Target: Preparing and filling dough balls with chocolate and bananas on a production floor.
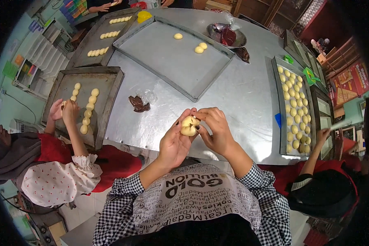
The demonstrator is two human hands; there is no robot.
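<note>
A pale dough piece [189, 127] is cradled by the left hand [174, 141] from between seven and eight o'clock and pinched by the right hand [214, 128] from three, both touching; its long axis is set roughly twelve-to-six; a brown lump [138, 104] is seen at ten; three dough balls [199, 49] are held by the large tray [172, 61] at twelve; a dark red mass [228, 37] is contained by the bowl [241, 38] at one.
</note>
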